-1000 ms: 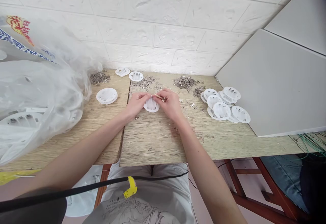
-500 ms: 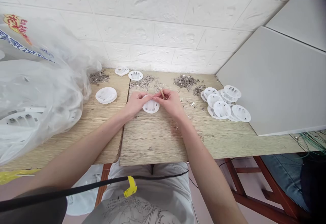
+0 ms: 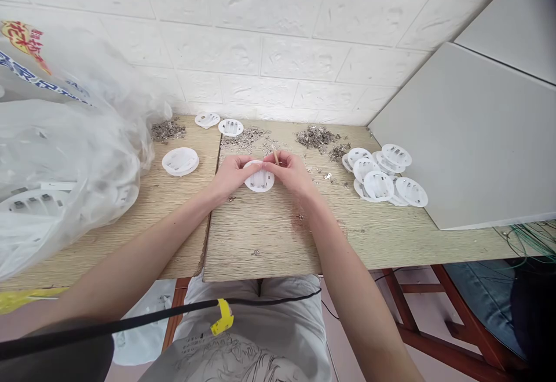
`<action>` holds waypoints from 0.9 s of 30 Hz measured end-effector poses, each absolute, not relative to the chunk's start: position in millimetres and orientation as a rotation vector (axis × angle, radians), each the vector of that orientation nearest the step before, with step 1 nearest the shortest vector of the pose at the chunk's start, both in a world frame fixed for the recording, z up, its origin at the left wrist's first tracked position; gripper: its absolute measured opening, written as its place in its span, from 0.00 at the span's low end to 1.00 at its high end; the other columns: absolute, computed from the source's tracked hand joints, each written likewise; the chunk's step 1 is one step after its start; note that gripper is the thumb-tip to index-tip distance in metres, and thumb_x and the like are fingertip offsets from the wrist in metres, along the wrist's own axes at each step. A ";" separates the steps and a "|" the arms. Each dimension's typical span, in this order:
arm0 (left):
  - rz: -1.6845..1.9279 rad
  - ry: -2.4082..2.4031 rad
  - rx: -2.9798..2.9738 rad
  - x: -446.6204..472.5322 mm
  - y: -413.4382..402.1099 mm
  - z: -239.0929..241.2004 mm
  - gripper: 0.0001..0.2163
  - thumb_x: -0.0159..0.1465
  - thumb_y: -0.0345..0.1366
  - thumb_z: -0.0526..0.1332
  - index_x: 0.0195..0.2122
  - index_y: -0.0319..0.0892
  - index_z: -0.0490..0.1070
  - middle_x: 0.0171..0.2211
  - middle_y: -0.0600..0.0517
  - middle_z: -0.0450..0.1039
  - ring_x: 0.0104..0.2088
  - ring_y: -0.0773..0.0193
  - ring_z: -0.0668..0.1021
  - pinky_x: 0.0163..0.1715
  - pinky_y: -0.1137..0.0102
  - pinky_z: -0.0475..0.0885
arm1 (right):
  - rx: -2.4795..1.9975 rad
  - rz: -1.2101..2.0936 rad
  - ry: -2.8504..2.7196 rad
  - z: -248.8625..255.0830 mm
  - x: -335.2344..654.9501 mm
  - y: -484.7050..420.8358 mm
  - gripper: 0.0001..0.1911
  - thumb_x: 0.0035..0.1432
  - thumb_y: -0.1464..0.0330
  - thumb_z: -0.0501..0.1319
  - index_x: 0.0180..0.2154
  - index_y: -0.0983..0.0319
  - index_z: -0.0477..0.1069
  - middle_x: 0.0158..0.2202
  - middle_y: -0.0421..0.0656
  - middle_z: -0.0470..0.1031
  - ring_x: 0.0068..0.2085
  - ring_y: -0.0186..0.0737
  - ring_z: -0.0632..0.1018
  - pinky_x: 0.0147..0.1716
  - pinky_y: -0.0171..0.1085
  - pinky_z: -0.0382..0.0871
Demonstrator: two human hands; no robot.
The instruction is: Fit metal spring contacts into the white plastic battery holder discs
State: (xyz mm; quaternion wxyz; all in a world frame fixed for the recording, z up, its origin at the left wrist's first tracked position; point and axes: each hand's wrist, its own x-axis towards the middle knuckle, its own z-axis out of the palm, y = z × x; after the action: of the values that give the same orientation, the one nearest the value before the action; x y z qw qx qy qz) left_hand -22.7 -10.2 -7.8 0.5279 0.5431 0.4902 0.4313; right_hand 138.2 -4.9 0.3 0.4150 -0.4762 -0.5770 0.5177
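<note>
A round white plastic battery holder (image 3: 259, 181) with slots and small metal contacts is held just over the table between my hands. My left hand (image 3: 233, 174) grips its left and upper edge, thumb on top. At its upper right, my right hand (image 3: 290, 172) presses thumb and fingertips together; any small part pinched there is hidden. A thin wooden stick (image 3: 275, 155) also sits in the right hand, its tip pointing up and away. Beyond the hands lie loose small metal contacts (image 3: 316, 137) in a dark heap, and paler bits (image 3: 248, 136) spread to its left.
At right, several white discs (image 3: 379, 186) overlap beside a grey panel (image 3: 469, 138). More discs (image 3: 180, 162) are stacked at left, with two (image 3: 231, 127) near the wall. A clear plastic bag (image 3: 78, 156) of discs fills the left side. A black cable (image 3: 174, 311) crosses my lap.
The battery holder and both hands have shifted very slightly right in view. Both hands keep nearly the same grip, and the stick stays in the right hand.
</note>
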 end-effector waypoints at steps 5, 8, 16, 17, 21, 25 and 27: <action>1.033 1.165 1.284 -22.6 -11.0 -8.3 0.14 0.51 0.45 0.70 0.32 0.40 0.79 0.30 0.49 0.78 0.30 0.63 0.75 0.31 0.69 0.68 | -1.183 1.347 -1.408 -2.6 135.9 -2.7 0.10 0.46 0.65 0.66 0.28 0.61 0.67 0.26 0.36 0.67 0.29 0.32 0.68 0.29 0.34 0.63; 1.027 1.156 1.286 -22.6 -10.9 -8.6 0.14 0.51 0.45 0.70 0.32 0.40 0.79 0.30 0.49 0.78 0.30 0.63 0.75 0.31 0.69 0.69 | -1.178 1.365 -1.380 -4.1 135.3 -2.2 0.10 0.45 0.66 0.65 0.29 0.61 0.66 0.26 0.35 0.65 0.28 0.31 0.67 0.28 0.34 0.61; 1.026 1.141 1.284 -23.1 -10.0 -9.9 0.15 0.51 0.47 0.70 0.32 0.39 0.79 0.28 0.49 0.78 0.30 0.63 0.76 0.33 0.68 0.69 | -1.155 1.381 -1.343 -3.6 134.3 -3.5 0.11 0.45 0.66 0.66 0.30 0.61 0.65 0.26 0.34 0.65 0.28 0.30 0.66 0.28 0.34 0.60; 1.025 1.135 1.284 -22.9 -10.2 -9.5 0.16 0.51 0.47 0.70 0.32 0.39 0.79 0.28 0.49 0.78 0.30 0.63 0.76 0.32 0.68 0.69 | -1.151 1.381 -1.344 -3.9 134.2 -3.2 0.11 0.46 0.66 0.65 0.30 0.61 0.65 0.26 0.34 0.64 0.27 0.30 0.66 0.28 0.34 0.60; 1.015 1.130 1.305 -21.8 -10.8 -7.3 0.15 0.52 0.48 0.69 0.32 0.40 0.80 0.28 0.50 0.77 0.29 0.64 0.75 0.31 0.69 0.67 | -1.136 1.362 -1.357 -7.7 134.5 -1.0 0.11 0.46 0.66 0.65 0.31 0.60 0.65 0.26 0.34 0.64 0.27 0.30 0.66 0.28 0.34 0.60; 1.016 1.128 1.312 -21.0 -11.1 -5.5 0.14 0.53 0.47 0.68 0.31 0.41 0.80 0.28 0.51 0.77 0.28 0.65 0.73 0.30 0.69 0.66 | -1.101 1.356 -1.369 -11.1 134.9 0.9 0.13 0.45 0.65 0.66 0.33 0.60 0.65 0.28 0.34 0.64 0.28 0.30 0.66 0.29 0.34 0.61; 1.017 1.130 1.296 -20.9 -11.0 -5.2 0.14 0.53 0.47 0.68 0.31 0.41 0.80 0.27 0.51 0.77 0.27 0.65 0.73 0.30 0.69 0.66 | -1.107 1.359 -1.369 -10.4 134.7 0.8 0.13 0.46 0.65 0.65 0.33 0.60 0.64 0.28 0.34 0.64 0.28 0.31 0.66 0.29 0.34 0.61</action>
State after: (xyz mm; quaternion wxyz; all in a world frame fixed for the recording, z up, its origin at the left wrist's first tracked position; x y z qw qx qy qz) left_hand -20.9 -11.0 -5.2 0.5413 0.5454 0.4758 0.4279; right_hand 134.7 0.8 -10.4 0.4428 -0.4464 -0.5519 0.5478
